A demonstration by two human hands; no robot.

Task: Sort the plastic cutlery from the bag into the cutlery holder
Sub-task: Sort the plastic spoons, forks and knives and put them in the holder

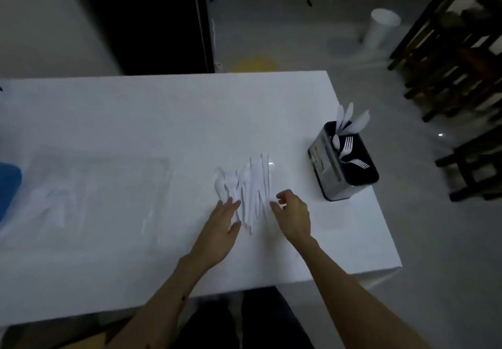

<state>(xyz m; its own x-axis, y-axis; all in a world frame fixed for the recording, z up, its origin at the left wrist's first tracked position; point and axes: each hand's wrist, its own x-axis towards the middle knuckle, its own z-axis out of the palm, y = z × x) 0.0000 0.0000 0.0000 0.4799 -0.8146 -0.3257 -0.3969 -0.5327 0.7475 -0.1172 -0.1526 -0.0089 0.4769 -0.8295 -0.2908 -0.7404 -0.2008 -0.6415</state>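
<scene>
A loose pile of white plastic cutlery point(251, 185) lies on the white table point(163, 120), a little right of centre. My left hand point(224, 226) rests flat at the pile's left side, fingers straight and touching the pieces. At the pile's right side is my right hand point(293, 213), fingers loosely curled, with nothing clearly held. The metal cutlery holder point(341, 164) stands near the table's right edge, with knives at its far end and forks and a spoon in nearer compartments. A clear plastic bag point(89, 196) lies flat at the left.
A blue object point(9, 188) shows at the left edge of the table. Beyond the table's right edge are dark wooden stools point(448, 58) and a white bucket point(383, 28) on the floor. The table's front edge runs close to my body.
</scene>
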